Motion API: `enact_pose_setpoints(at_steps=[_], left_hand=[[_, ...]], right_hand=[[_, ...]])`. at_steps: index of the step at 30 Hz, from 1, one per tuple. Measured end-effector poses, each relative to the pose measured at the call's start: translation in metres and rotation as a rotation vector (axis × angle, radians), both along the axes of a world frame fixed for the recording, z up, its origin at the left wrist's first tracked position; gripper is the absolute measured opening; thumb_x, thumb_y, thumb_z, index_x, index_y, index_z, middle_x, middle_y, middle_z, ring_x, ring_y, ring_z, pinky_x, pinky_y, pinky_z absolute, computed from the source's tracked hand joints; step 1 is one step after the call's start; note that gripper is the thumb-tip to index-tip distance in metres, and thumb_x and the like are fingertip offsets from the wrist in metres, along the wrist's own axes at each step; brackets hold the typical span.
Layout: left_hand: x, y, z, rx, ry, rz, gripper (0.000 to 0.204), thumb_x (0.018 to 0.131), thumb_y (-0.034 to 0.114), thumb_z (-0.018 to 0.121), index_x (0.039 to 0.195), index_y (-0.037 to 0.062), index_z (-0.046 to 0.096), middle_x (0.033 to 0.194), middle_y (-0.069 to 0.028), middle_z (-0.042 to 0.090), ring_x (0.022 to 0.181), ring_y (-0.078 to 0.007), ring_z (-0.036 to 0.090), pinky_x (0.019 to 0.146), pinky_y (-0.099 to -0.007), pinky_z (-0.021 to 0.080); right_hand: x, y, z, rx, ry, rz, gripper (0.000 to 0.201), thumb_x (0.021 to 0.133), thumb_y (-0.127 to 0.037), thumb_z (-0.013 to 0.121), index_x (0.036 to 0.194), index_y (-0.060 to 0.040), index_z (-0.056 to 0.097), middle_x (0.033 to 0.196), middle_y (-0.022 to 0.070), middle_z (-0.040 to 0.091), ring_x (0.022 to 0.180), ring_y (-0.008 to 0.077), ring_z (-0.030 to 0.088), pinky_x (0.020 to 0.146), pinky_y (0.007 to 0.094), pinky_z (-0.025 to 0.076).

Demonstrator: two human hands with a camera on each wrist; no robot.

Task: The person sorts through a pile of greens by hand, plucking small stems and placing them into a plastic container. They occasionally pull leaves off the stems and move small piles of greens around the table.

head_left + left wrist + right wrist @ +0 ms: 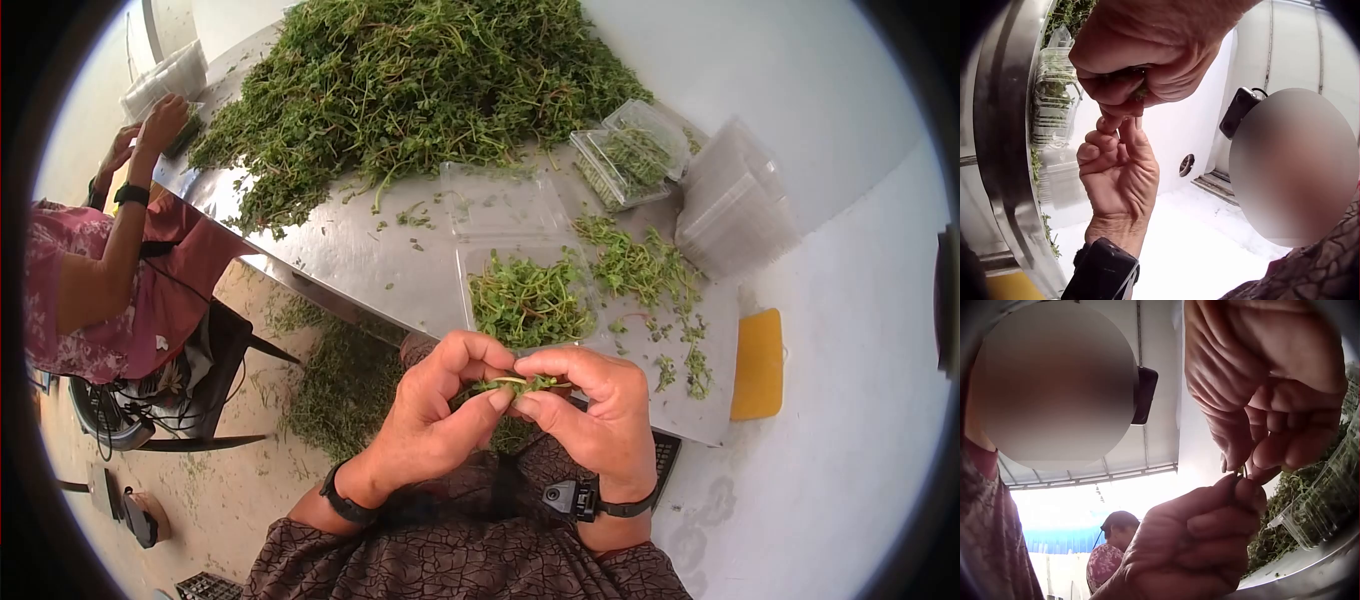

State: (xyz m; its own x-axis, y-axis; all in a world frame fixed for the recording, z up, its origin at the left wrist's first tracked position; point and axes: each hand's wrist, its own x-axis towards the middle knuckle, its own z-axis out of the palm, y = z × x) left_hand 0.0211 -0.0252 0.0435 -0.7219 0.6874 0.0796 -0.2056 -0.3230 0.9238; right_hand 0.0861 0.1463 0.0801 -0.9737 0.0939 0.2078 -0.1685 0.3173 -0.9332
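2 hands, our left hand [430,415] and right hand [590,410], pinch 1 herb sprig [520,382] between curled fingertips. We hold it just before the herb-filled clamshell tray [465,275] on the steel table [340,250].

Herb sprig [520,383] mostly hidden between fingertips, herb pile [420,80] cropped

Herb heap [420,90] behind tray [528,290] — on table [370,260]

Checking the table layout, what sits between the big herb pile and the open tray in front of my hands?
In the head view: the tray's flipped-back clear lid and scattered leaves, below the pile.
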Motion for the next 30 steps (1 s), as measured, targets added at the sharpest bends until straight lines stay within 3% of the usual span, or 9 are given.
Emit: enact_pose_setpoints(at_steps=[11, 20, 23, 25, 30], left_hand=[[0.003, -0.005, 0.006, -0.032, -0.021, -0.055, 0.032, 0.094, 0.002, 0.056, 0.125, 0.0009, 0.047, 0.101, -0.0080, 0.065, 0.071, -0.0037, 0.055, 0.055, -0.0195, 0.045], [-0.003, -0.007, 0.006, -0.022, -0.069, -0.131, 0.025, 0.096, 0.008, 0.056, 0.119, -0.0006, 0.054, 0.097, -0.0084, 0.066, 0.067, -0.0056, 0.057, 0.057, -0.0192, 0.047], [-0.006, -0.010, 0.007, -0.030, -0.136, -0.156, 0.022, 0.098, 0.011, 0.056, 0.116, 0.0002, 0.056, 0.092, -0.0070, 0.066, 0.064, -0.0056, 0.055, 0.055, -0.0190, 0.045], [-0.010, -0.011, 0.005, 0.037, -0.186, -0.174, 0.020, 0.099, 0.012, 0.055, 0.116, 0.0011, 0.057, 0.089, -0.0059, 0.066, 0.061, -0.0054, 0.053, 0.052, -0.0188, 0.042], [-0.014, -0.014, -0.001, 0.073, -0.241, -0.111, 0.018, 0.100, 0.011, 0.054, 0.115, 0.0020, 0.058, 0.084, -0.0048, 0.066, 0.056, -0.0047, 0.050, 0.050, -0.0187, 0.039]], right_hand=[[0.004, 0.001, 0.003, 0.047, 0.000, 0.061, 0.010, 0.084, -0.001, 0.071, 0.092, -0.0001, 0.066, 0.084, 0.0061, 0.066, 0.072, 0.0104, 0.063, 0.063, 0.0236, 0.050], [-0.001, 0.000, 0.021, 0.075, -0.007, -0.023, 0.002, 0.087, 0.000, 0.066, 0.088, 0.0000, 0.065, 0.076, 0.0048, 0.065, 0.069, 0.0097, 0.063, 0.058, 0.0235, 0.048], [-0.005, 0.003, 0.020, 0.130, -0.006, -0.090, 0.003, 0.088, -0.001, 0.066, 0.089, 0.0007, 0.064, 0.075, 0.0046, 0.065, 0.068, 0.0093, 0.063, 0.056, 0.0230, 0.048], [-0.009, 0.004, 0.026, 0.043, 0.019, -0.126, 0.004, 0.089, -0.002, 0.065, 0.091, 0.0012, 0.064, 0.075, 0.0041, 0.065, 0.066, 0.0088, 0.063, 0.055, 0.0222, 0.047], [-0.026, 0.012, 0.037, 0.037, 0.032, -0.204, 0.007, 0.092, -0.004, 0.063, 0.092, 0.0029, 0.063, 0.079, 0.0055, 0.065, 0.067, 0.0097, 0.064, 0.060, 0.0230, 0.052]])
